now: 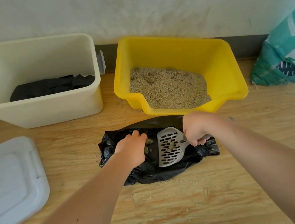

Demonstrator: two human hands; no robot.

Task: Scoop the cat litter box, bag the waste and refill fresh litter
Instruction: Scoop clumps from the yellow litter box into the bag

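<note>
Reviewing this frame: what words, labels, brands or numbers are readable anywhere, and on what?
No text is legible in this frame.
On the teal bag: a printed pattern and a pale patch, too blurred to read.
On the lid: a grey strip, no writing visible.
On the yellow box, cream bin and scoop: no markings seen.

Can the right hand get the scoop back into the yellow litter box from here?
Probably yes. The right hand grips the scoop over the black bag, and the yellow litter box stands just beyond it, its low front lip facing the hand, nothing between.
</note>
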